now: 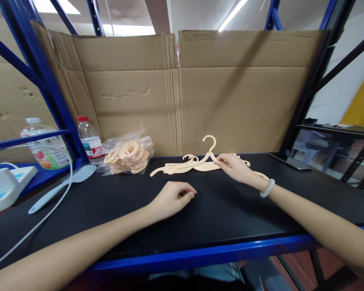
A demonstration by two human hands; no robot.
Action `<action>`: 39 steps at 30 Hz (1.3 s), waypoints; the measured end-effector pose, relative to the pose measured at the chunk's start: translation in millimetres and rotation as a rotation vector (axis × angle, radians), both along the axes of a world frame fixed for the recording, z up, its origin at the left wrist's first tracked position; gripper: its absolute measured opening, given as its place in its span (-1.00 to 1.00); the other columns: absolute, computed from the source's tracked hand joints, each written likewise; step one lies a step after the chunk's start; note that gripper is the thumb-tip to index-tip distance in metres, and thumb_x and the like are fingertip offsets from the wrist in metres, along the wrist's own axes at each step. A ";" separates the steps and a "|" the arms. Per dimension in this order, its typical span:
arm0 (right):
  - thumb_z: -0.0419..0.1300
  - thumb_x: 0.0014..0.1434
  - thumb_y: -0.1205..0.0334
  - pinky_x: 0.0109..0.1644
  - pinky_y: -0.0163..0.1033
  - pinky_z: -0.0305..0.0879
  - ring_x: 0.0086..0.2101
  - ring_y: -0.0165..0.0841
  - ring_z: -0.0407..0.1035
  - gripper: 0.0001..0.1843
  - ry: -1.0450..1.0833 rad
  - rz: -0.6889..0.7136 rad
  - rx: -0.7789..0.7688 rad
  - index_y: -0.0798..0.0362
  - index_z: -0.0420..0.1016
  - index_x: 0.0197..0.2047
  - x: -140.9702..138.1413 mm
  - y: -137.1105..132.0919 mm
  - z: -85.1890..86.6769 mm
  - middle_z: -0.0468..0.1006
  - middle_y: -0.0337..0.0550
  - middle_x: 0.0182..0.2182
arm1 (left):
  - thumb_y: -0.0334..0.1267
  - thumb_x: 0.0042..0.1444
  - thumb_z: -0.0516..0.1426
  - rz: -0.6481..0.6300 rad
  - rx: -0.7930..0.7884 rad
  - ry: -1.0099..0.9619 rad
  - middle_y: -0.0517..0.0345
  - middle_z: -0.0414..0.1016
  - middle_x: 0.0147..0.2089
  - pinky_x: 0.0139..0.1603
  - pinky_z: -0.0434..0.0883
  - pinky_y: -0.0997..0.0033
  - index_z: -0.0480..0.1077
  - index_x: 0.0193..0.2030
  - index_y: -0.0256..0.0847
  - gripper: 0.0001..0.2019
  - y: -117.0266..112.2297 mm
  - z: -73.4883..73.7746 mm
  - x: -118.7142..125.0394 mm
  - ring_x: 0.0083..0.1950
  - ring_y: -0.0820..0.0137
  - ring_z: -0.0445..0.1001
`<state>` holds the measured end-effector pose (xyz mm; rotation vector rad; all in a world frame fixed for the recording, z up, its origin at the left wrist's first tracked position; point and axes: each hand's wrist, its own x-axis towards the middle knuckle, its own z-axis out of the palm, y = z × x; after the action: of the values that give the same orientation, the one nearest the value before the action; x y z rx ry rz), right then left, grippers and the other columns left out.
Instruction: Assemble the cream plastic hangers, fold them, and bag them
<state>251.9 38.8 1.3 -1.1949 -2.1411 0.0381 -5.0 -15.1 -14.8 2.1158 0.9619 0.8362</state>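
Note:
My right hand [235,167] is closed on the right shoulder of a cream plastic clothes hanger [209,156], just below its hook. The hanger is tilted up, with its hook in the air above several similar hangers [176,166] lying in a pile on the black tabletop [218,218]. Part of its right arm is hidden behind my fingers. My left hand [172,198] rests low over the table in front of the pile, its fingers curled and thumb against the index finger. Nothing shows in it.
Left of the hangers sits a clear plastic bag [129,155] of cream ring-like pieces. A red-capped bottle [89,139], a pale blue hairbrush [63,186] and a white cable [59,202] are farther left. A phone [289,161] lies at the right. Cardboard [133,101] walls the back.

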 end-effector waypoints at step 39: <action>0.17 0.18 0.25 -0.39 -0.34 0.09 -0.45 -0.43 0.30 -0.88 -0.208 0.166 -0.118 0.08 0.50 -0.34 -27.0 -14.9 -22.8 0.48 -0.24 -0.48 | -0.06 0.22 0.00 -0.005 0.495 0.543 -0.12 0.13 0.33 0.26 0.16 -0.03 0.22 0.23 -0.24 -0.51 -19.6 -12.7 -0.4 0.34 0.05 0.09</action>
<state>225.0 23.9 -21.4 -1.1256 -2.4465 0.1197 -5.4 -34.7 -27.5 2.8634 1.0940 0.5345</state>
